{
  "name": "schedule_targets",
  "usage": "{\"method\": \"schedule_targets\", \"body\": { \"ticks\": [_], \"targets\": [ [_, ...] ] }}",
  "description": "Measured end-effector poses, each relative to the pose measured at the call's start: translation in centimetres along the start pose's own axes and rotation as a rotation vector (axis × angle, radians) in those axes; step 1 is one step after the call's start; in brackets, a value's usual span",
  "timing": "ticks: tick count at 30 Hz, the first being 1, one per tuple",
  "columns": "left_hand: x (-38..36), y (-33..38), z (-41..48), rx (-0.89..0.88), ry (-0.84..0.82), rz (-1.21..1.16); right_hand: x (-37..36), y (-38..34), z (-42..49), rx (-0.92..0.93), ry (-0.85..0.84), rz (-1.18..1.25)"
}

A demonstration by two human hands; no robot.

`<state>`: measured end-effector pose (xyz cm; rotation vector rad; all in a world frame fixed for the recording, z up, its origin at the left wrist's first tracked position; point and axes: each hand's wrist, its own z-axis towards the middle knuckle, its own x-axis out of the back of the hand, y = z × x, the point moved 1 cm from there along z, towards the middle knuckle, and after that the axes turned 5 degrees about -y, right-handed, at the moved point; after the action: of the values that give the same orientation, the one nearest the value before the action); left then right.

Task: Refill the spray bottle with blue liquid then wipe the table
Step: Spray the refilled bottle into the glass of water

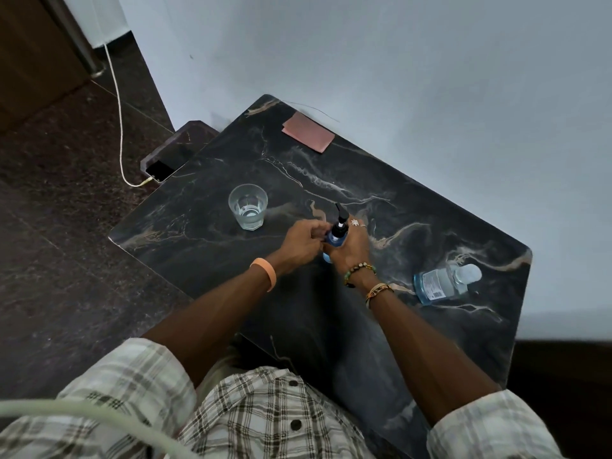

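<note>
Head view looks down on a dark marbled desk (pixel 414 207) set against a pale wall (pixel 430 61); near the middle of it, both hands are together on the spray bottle (pixel 332 240), which stands upright with blue liquid showing in its body and a black pump head (pixel 341 219) on top; the right hand (pixel 351 251) wraps round the bottle's body from the right side, fingers curled about it, a ring (pixel 355 222) on one finger; the left hand (pixel 302 240) comes in from the left with its fingers bent and pinched at the bottle's neck, just below the pump head; an orange wristband (pixel 266 272) sits on the left wrist and beaded bracelets (pixel 361 272) on the right; checked sleeves (pixel 132 382) fill the bottom of the frame; to the left of the hands, apart from them, a clear glass (pixel 247 207) stands upright with some clear liquid in it; to the right, well apart, a refill bottle (pixel 442 285) lies on its side with its clear cap toward the wall and blue liquid inside; at the far edge by the wall lies a flat pink cloth (pixel 308 132); beyond the desk's left corner a lower side table (pixel 195 130) carries a dark phone (pixel 162 169) with a white cable (pixel 116 94) plugged into it, trailing over the dark speckled floor (pixel 66 226).
</note>
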<state>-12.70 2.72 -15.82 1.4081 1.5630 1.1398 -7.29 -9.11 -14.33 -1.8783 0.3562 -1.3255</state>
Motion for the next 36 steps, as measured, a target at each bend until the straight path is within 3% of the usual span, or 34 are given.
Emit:
{"method": "schedule_targets", "body": {
  "ticks": [10,23,31,36],
  "targets": [
    [-3.3,-1.1,-1.3,0.054,-0.001,0.023,0.1,3.2,-2.2,-0.111,0.026,0.019],
    [-2.4,-1.4,-2.1,0.028,0.080,0.177,1.0,3.6,-3.1,-0.052,-0.068,0.013],
    [3.4,4.8,-2.6,-0.431,0.370,0.509,6.2,1.0,-2.5,0.180,0.194,-0.108],
    [7.1,8.0,-1.8,-0.479,0.457,0.603,6.8,-3.2,0.5,0.254,0.248,-0.092]
  ]
}}
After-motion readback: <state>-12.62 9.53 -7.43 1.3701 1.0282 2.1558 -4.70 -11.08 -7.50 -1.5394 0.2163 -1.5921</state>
